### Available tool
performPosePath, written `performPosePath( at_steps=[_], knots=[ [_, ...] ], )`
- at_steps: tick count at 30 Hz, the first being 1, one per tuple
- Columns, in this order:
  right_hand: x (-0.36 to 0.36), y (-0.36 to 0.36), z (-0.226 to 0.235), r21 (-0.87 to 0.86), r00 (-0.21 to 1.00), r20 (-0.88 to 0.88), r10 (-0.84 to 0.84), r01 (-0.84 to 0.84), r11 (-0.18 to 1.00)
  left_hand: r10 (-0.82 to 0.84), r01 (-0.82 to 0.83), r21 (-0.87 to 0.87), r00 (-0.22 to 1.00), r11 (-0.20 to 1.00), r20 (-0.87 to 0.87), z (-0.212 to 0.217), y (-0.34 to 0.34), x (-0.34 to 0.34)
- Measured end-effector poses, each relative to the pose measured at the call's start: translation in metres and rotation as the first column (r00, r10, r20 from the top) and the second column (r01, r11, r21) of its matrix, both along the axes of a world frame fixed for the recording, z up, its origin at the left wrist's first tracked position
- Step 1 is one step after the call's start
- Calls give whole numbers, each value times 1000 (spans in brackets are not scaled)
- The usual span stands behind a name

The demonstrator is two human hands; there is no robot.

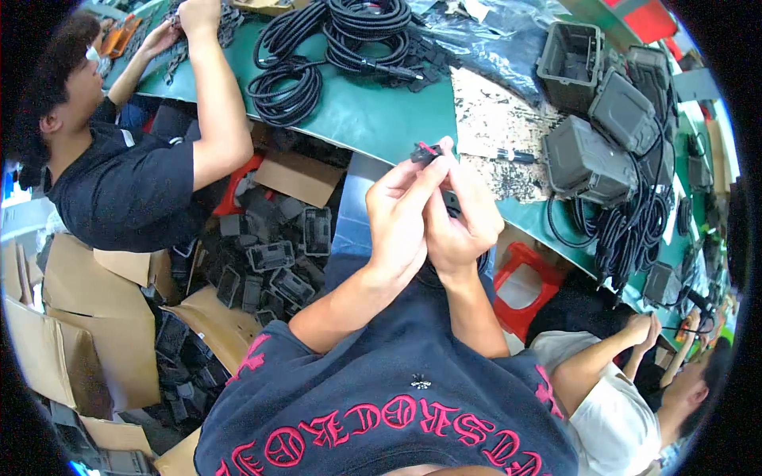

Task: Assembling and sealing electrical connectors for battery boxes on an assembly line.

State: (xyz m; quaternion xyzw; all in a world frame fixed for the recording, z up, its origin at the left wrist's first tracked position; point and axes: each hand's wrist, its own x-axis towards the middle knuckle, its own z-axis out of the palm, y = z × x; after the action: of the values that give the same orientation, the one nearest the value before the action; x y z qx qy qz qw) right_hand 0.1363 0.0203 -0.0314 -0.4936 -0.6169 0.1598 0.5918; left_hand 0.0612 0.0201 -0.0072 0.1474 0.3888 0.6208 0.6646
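Note:
Both hands are raised together in front of my chest, near the edge of the green table. Fingers of my left hand (396,218) are closed on a small black part with a red strip (426,151). My right hand (470,220) is closed against the same part, its fingertips meeting the left ones at the red strip. Another dark piece (452,204) shows between the right fingers and palm; what it is I cannot make out. Beyond the hands, a black pen-like rod (516,156) lies on a worn, speckled board (496,111).
Coils of black corrugated hose (290,91) lie on the green table (361,123). Grey plastic boxes (591,159) and bundled black cable (631,238) stand at right. Cartons (103,317) with grey housings fill the lower left. A red stool (520,289) is beside me. Co-workers work on both sides.

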Motion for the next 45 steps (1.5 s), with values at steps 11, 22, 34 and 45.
performPosePath(
  at_steps=[11,22,34,45],
  knots=[
    [35,1,28,-161,954,-57,295,-301,940,-322,662,197,576,723,-752,48,48,-78],
    [63,-5,30,-411,727,-594,345,-642,647,-562,819,48,435,572,-703,77,70,-91],
    [84,10,16,-318,425,-858,287,-880,352,648,993,8,-72,120,-758,111,71,-89],
    [88,8,20,220,968,185,172,-211,952,-920,882,-283,391,378,-10,74,90,-82]
  ],
)
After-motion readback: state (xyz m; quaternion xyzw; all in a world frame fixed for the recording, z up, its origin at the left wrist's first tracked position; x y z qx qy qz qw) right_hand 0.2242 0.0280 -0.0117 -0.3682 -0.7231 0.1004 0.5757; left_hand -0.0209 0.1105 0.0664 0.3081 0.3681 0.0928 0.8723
